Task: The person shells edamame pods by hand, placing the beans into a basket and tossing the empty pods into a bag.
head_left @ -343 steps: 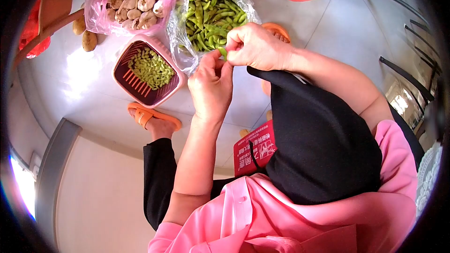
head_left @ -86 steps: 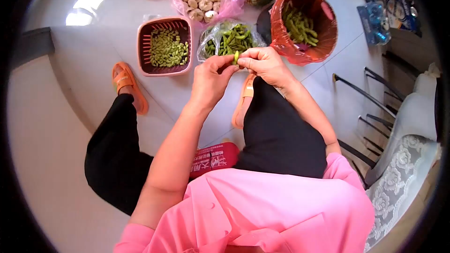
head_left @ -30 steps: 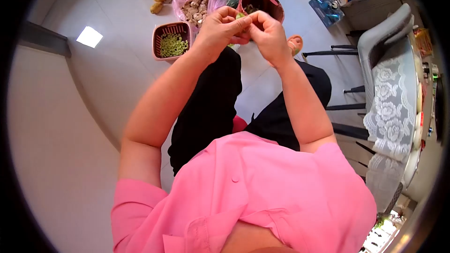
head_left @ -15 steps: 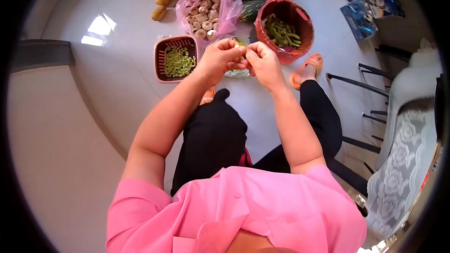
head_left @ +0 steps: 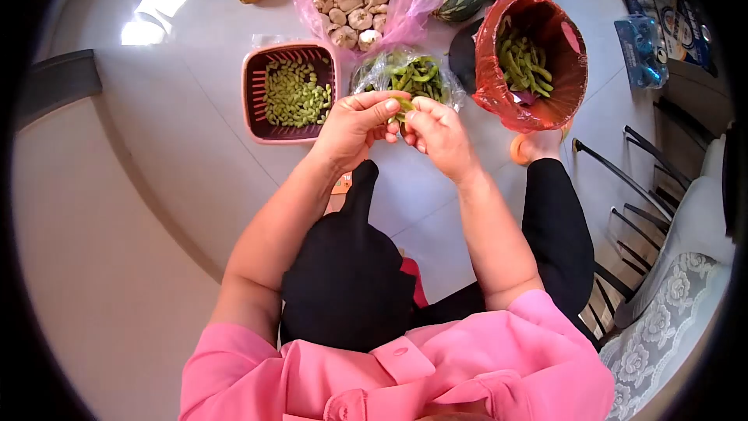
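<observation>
Your left hand (head_left: 351,129) and right hand (head_left: 444,136) meet, fingertips pinched together on one small green pod (head_left: 403,107).
You grip the pod from both sides, probably because something so slim needs steadying at each end; your fingers hide how far it is split. Just beyond your hands, a crinkled, see-through plastic bag (head_left: 379,68) lies open around plump, curved pods (head_left: 418,78), seemingly placed for a short reach. To the left sits a squarish pink basket (head_left: 288,141) with slotted sides, its low, wide mouth showing smooth, pale-green oval beans (head_left: 292,93). To the right, a round bin (head_left: 499,111) lined with glossy red plastic holds limp green husks (head_left: 523,62). Farther off, papery, knobbly garlic bulbs (head_left: 358,1) fill a thin pink bag (head_left: 421,1).
</observation>
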{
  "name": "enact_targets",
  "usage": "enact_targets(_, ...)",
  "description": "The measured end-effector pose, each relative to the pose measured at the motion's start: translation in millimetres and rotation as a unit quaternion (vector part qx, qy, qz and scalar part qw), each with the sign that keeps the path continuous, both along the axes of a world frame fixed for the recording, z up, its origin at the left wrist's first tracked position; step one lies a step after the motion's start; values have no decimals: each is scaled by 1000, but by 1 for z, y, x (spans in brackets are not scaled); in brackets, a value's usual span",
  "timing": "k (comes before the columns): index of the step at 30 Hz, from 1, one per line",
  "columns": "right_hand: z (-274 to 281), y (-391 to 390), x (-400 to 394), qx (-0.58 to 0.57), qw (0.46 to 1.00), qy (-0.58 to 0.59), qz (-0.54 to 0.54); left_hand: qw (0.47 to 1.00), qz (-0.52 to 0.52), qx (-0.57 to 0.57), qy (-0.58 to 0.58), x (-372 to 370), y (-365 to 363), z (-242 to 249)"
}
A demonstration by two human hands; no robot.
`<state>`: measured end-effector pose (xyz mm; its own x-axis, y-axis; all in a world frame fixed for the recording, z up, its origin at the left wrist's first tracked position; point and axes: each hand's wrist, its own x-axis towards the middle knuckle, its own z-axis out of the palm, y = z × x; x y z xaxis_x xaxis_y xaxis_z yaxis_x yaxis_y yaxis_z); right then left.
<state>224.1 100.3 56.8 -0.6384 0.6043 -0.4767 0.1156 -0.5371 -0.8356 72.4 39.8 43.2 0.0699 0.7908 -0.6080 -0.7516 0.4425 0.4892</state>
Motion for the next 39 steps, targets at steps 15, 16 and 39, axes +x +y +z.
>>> enact_targets(15,21,75,81,614,684,-322,-226,873,51,-29,485,-77,-44,-51)
enact_targets(16,20,72,83,614,684,-322,-226,847,22,-53,528,-84,-50,-57)
enact_targets(39,-178,-9,58,90,852,-399,-327,936,38,-165,307,-27,54,-148)
